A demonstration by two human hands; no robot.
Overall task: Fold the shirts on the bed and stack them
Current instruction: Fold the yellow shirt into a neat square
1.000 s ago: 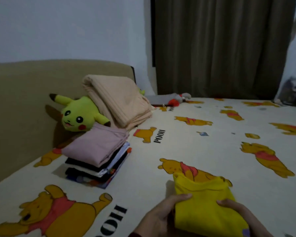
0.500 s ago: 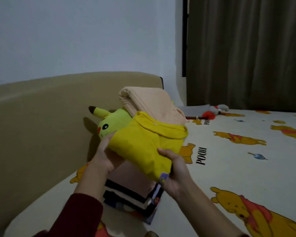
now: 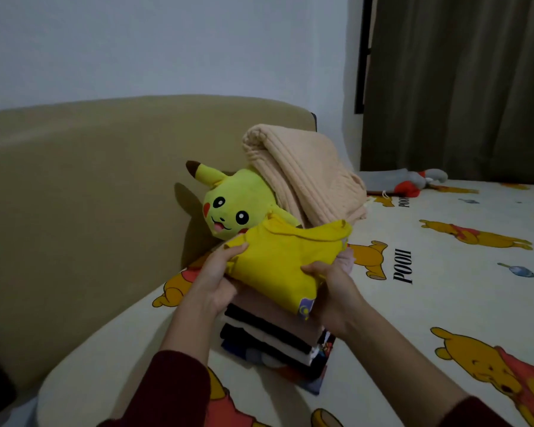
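With both my left hand [image 3: 219, 282] and right hand [image 3: 333, 288] gripping the yellow shirt [image 3: 278, 260] over the stack [image 3: 278, 337], an off-centre release could topple it.

Two bare hands, forearms in dark maroon long sleeves.

Left hand [image 3: 215, 285] and right hand [image 3: 336, 291] without rings, watch, bracelet or gloves; fingernails short and unpainted where visible. Dark maroon soft-fabric left sleeve [image 3: 173, 392] pushed up the forearm, ending in a plain rounded cuff edge well short of the wrist. Matching dark maroon right sleeve [image 3: 478, 412] visible only as a small patch at the bottom edge, likewise well short of the wrist. No print or logo discernible on either sleeve.
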